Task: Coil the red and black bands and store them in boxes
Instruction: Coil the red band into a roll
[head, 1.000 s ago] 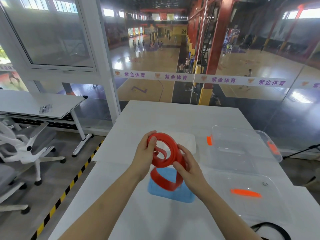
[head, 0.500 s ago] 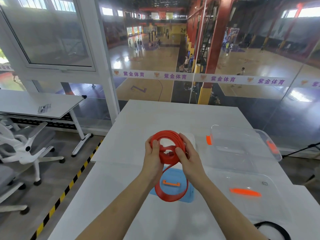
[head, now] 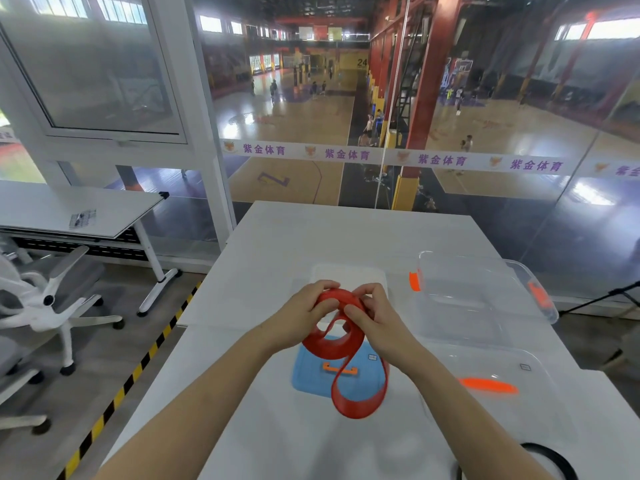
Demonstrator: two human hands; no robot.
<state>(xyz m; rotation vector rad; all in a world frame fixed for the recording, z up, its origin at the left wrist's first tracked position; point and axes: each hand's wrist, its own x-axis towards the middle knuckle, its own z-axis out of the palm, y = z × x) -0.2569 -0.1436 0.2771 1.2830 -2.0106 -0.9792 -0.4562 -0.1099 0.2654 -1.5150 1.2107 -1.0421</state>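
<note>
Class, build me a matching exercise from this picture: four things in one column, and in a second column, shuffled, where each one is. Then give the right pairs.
Things
1. red band
2. black band
3. blue lid
4. clear box

Places
A. flat on the table, under the hanging loop
B. held in both hands above the table
C. at the near right edge of the view
D. open, on the table's right side

Pairs: 1-B, 2-C, 3-A, 4-D
</note>
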